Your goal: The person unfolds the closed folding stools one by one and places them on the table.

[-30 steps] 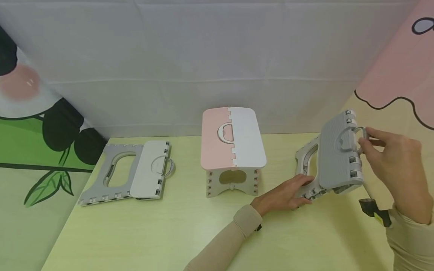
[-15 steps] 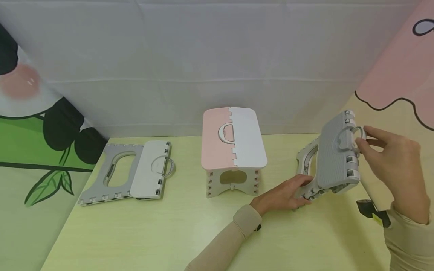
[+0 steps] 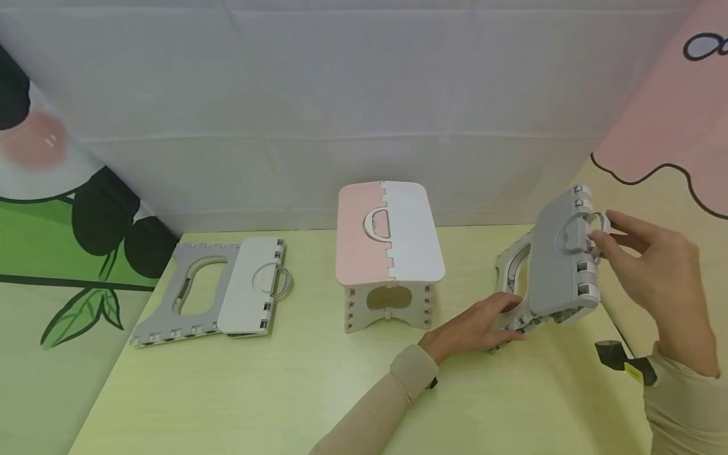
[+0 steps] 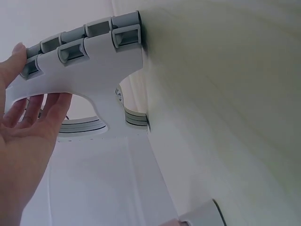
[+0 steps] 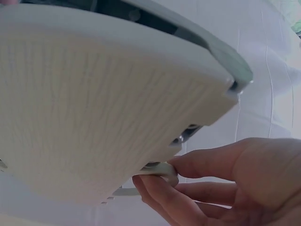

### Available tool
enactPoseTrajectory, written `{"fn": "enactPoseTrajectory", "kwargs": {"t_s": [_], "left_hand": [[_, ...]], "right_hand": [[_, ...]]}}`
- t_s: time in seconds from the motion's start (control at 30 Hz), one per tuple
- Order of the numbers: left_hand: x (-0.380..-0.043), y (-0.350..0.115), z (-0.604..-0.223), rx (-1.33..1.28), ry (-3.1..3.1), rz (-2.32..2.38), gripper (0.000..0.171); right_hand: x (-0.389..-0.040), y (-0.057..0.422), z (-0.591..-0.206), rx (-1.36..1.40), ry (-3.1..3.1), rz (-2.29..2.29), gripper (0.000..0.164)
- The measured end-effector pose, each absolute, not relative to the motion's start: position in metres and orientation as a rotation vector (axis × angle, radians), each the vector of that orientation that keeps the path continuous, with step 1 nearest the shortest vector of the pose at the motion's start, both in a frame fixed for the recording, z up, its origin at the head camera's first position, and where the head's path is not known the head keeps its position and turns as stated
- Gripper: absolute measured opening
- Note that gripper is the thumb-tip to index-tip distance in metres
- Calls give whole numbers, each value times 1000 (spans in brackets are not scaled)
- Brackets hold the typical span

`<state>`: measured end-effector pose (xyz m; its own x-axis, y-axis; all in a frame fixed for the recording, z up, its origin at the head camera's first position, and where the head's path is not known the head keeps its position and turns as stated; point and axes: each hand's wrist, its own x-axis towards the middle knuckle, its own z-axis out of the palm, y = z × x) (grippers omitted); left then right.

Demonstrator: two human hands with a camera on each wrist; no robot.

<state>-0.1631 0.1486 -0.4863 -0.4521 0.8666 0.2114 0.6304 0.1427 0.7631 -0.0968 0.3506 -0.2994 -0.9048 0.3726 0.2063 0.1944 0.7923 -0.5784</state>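
A grey folding step stool point(image 3: 554, 259), partly unfolded, stands tilted at the right of the table, its ribbed seat sloping. My left hand point(image 3: 473, 325) grips its lower leg panel; in the left wrist view the fingers reach through the cutout of the leg panel point(image 4: 106, 63) and the thumb lies over the hinged edge. My right hand point(image 3: 662, 268) pinches the stool's small loop handle point(image 3: 600, 221) between thumb and fingers. The right wrist view has that handle point(image 5: 168, 172) close up, beside the ribbed seat surface point(image 5: 84, 108).
In the middle a pink and white folding stool point(image 3: 361, 259) stands fully set up. At the left lies a grey and white one point(image 3: 239, 291), flat, its loop handle pointing right. Pale cloth point(image 3: 307, 120) hangs behind the light wooden table point(image 3: 273, 398).
My right hand has drawn the handle a little to the left, and the seat has swung slightly left with it. My left hand keeps its hold on the leg panel.
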Motion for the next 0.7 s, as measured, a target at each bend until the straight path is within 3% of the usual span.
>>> {"fn": "enactPoseTrajectory", "kwargs": {"t_s": [0.7], "left_hand": [[-168, 144, -489, 1479, 2002, 1334, 59]], "right_hand": [[-102, 344, -306, -175, -2492, 740, 41]]}}
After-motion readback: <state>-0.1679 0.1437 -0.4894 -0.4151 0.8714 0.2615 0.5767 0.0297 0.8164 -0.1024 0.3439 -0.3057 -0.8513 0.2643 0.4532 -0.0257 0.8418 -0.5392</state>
